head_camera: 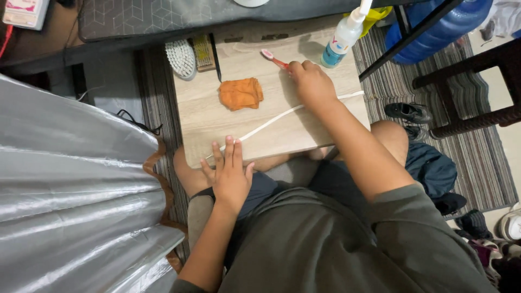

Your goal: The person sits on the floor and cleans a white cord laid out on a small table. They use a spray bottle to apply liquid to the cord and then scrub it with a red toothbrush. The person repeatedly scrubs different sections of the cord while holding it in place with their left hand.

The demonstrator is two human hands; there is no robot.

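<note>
A pale wooden board [206,122] rests across my lap. A long white shoelace [271,120] lies stretched across it from lower left to right edge. My left hand [230,171] lies flat with fingers apart, its fingertips pressing the lace's near end at the board's front edge. My right hand [312,84] is closed around a red-handled toothbrush [273,59], whose pinkish head points up-left, just above the lace. A crumpled orange cloth [241,93] sits in the board's middle.
A spray bottle [342,38] with blue liquid stands at the board's far right corner. A white bristle brush [181,58], a small tan brush [204,52] and a dark stick lie at the far left. Silver fabric [70,190] fills the left; a black shoe [407,112] and striped rug [472,163] lie on the right.
</note>
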